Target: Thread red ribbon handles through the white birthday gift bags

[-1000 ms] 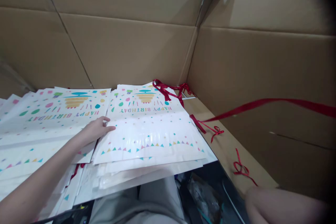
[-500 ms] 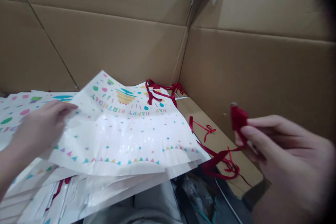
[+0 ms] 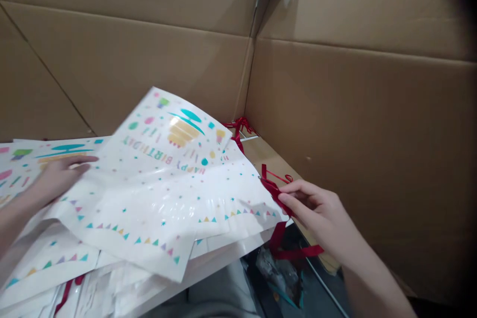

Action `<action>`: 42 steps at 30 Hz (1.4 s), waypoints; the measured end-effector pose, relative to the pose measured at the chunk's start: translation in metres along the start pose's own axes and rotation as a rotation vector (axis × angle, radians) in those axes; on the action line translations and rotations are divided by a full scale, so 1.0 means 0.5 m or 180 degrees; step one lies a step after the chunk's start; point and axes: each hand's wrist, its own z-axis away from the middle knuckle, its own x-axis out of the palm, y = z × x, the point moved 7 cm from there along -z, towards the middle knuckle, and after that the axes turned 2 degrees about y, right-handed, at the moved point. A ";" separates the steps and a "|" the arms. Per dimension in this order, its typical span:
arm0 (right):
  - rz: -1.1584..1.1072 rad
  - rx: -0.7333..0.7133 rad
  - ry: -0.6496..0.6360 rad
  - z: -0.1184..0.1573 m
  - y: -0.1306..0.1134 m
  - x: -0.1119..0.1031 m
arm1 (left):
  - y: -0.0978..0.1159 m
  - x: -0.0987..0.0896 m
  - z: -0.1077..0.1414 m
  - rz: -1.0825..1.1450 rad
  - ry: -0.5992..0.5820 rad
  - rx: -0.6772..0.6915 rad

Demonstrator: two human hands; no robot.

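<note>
My left hand (image 3: 61,176) is closed in a pinch at the left edge of a glossy white birthday-print sheet (image 3: 149,184), tilting it up over a pile of similar sheets. Whether it is a single sheet or a flat bag I cannot tell. Colourful stars, bunting and a cake are printed on it, upside down to me. On the right, my right hand (image 3: 316,206) pinches a dark red ribbon (image 3: 274,190) between thumb and fingers, beside the pile's right edge. Lengths of the ribbon hang below that hand.
More printed sheets (image 3: 48,253) overlap at the left. Cardboard walls (image 3: 167,59) rise behind and to the right. Red ribbon pieces (image 3: 240,126) lie in the back corner. Below the right hand is a dark container (image 3: 257,278) with crumpled clear plastic (image 3: 279,268).
My right hand has moved left with the red ribbon, up to the pile's right edge. The top sheet has turned and its near corner now points toward me. The view has shifted slightly right.
</note>
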 end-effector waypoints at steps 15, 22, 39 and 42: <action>0.0004 0.0801 -0.1489 0.115 0.089 0.203 | 0.484 0.271 0.217 0.0946 -0.1641 0.3197; 0.0319 0.0866 -0.1226 0.110 0.112 0.223 | 0.547 0.265 0.216 0.1018 -0.1774 0.3181; 0.0500 0.0759 -0.1241 0.112 0.110 0.220 | 0.566 0.290 0.228 0.1032 -0.2018 0.3255; 0.0492 0.0768 -0.1287 0.111 0.110 0.221 | 0.571 0.293 0.225 0.1027 -0.2064 0.3203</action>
